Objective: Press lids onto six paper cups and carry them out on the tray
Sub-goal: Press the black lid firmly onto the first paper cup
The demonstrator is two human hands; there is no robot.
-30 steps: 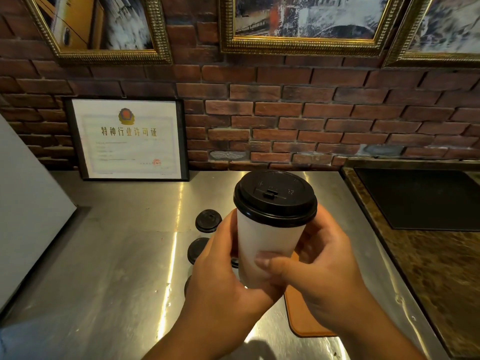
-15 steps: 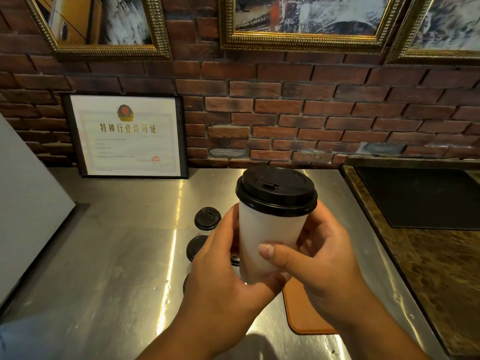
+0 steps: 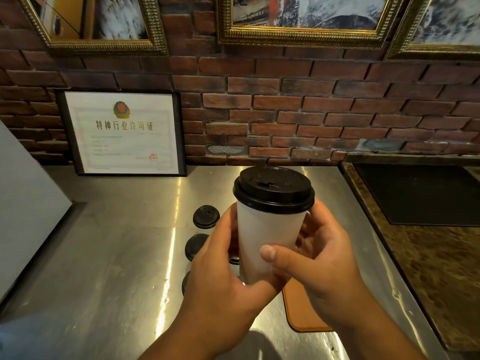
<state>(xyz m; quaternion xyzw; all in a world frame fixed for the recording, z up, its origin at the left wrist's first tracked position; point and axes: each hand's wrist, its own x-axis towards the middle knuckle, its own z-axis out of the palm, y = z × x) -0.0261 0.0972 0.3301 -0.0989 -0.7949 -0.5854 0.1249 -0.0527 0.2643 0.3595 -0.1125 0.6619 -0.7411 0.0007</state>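
Cup: the white paper cup (image 3: 267,242) is standing upright between both hands, over the left edge of the orange tray (image 3: 304,313); its base is hidden.
Lid: a black lid (image 3: 272,188) is sitting level on the cup's rim.
Left hand: the left hand (image 3: 220,276) is wrapping round the cup's left side.
Right hand: the right hand (image 3: 324,261) is gripping the right side, with its thumb lying across the front.
Loose lids: several loose lids (image 3: 206,216) are lying flat on the steel counter (image 3: 117,255), left of the tray.
Certificate: a framed certificate (image 3: 122,133) is leaning on the brick wall, far left of the tray.
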